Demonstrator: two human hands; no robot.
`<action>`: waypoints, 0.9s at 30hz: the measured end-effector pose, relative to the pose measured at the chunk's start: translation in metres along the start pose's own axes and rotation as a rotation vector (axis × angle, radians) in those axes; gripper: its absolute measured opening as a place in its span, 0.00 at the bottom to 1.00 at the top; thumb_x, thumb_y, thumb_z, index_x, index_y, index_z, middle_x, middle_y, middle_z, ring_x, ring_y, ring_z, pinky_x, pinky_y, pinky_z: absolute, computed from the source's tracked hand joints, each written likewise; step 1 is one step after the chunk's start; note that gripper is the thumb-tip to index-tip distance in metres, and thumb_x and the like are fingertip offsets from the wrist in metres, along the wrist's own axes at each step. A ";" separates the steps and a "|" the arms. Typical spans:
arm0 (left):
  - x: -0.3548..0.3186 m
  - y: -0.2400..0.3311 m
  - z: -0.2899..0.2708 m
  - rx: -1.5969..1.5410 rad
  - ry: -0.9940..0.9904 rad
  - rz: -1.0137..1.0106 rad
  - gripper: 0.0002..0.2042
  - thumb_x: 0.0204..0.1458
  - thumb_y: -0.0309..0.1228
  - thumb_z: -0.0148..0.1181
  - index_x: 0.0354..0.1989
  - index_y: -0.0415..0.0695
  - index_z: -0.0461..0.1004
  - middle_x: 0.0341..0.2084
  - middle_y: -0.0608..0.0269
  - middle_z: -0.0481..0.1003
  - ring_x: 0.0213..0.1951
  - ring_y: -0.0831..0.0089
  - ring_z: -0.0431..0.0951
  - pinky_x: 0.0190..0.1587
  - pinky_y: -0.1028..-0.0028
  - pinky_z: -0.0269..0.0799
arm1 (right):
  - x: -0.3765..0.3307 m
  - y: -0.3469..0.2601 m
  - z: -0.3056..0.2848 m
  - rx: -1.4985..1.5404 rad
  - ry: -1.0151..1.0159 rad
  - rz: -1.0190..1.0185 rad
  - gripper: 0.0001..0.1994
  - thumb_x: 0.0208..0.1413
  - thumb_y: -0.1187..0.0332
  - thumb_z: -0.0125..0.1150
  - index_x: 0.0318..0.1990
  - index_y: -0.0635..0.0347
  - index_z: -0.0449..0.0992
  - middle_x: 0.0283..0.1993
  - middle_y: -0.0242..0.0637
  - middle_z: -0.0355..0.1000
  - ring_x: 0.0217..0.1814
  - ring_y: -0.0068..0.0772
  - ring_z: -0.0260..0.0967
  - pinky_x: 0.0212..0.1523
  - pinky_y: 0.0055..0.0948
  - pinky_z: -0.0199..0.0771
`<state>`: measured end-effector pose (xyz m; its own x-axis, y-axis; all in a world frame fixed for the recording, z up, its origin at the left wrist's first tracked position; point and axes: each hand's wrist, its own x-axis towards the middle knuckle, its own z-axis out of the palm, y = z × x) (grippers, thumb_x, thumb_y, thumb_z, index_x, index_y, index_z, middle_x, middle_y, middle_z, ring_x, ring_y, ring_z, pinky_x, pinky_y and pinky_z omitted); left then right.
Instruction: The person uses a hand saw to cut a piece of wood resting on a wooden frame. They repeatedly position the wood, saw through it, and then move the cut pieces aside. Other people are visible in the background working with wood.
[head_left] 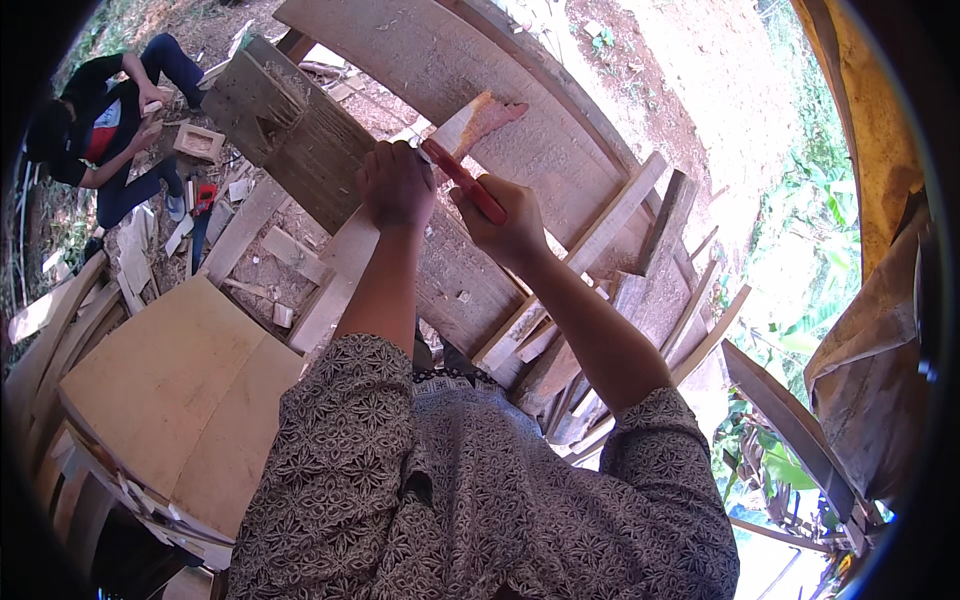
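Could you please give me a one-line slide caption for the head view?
Left hand steadies a wooden piece while right hand grips a red-handled tool over a plank workbench.

We have our left hand (pixel 396 185) and our right hand (pixel 500 215) side by side, out in front of us. Our right hand is closed around a tool handle (pixel 462 180). Our left hand presses on a wood piece (pixel 470 125), and the tool touches that piece. The piece lies on a big curved plank (pixel 520 110) that runs across in front of us. Thin wood strips (pixel 640 260) lie to the right, under the plank. A flat board stack (pixel 170 390) sits at our lower left. Far off at the upper left, another person (pixel 100 130) sits on the ground with small wood bits (pixel 200 142) just beside them.
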<state>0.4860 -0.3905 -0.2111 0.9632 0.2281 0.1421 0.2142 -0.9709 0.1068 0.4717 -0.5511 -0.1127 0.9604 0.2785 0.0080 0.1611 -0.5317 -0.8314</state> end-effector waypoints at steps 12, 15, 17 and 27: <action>-0.004 0.002 0.002 -0.105 0.157 -0.024 0.11 0.57 0.40 0.54 0.37 0.45 0.71 0.37 0.56 0.74 0.42 0.55 0.78 0.44 0.54 0.75 | -0.045 0.066 -0.004 0.086 0.025 -0.118 0.15 0.54 0.62 0.74 0.33 0.65 0.76 0.30 0.44 0.70 0.33 0.47 0.71 0.35 0.43 0.69; -0.004 0.002 0.001 -0.085 0.154 -0.048 0.09 0.58 0.38 0.54 0.36 0.45 0.71 0.35 0.55 0.75 0.40 0.53 0.78 0.43 0.54 0.75 | -0.044 0.064 -0.007 0.092 -0.017 -0.095 0.15 0.54 0.62 0.74 0.33 0.65 0.76 0.30 0.43 0.69 0.32 0.47 0.68 0.35 0.42 0.68; -0.004 0.004 -0.005 -0.078 0.138 -0.065 0.09 0.58 0.37 0.53 0.35 0.45 0.71 0.34 0.54 0.76 0.39 0.52 0.78 0.43 0.53 0.74 | -0.043 0.066 -0.007 0.075 -0.015 -0.117 0.15 0.54 0.62 0.74 0.33 0.65 0.75 0.30 0.43 0.69 0.33 0.47 0.68 0.36 0.42 0.69; -0.012 -0.028 -0.014 -0.376 0.155 0.377 0.14 0.57 0.37 0.57 0.46 0.43 0.69 0.39 0.49 0.71 0.44 0.49 0.73 0.47 0.52 0.69 | -0.049 0.082 -0.001 0.021 0.000 -0.041 0.17 0.57 0.59 0.72 0.39 0.65 0.77 0.36 0.42 0.71 0.38 0.43 0.70 0.44 0.37 0.69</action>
<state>0.4659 -0.3655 -0.2024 0.9206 -0.0944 0.3789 -0.2407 -0.9012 0.3603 0.4378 -0.6092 -0.1809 0.9532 0.2994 0.0427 0.1957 -0.5028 -0.8420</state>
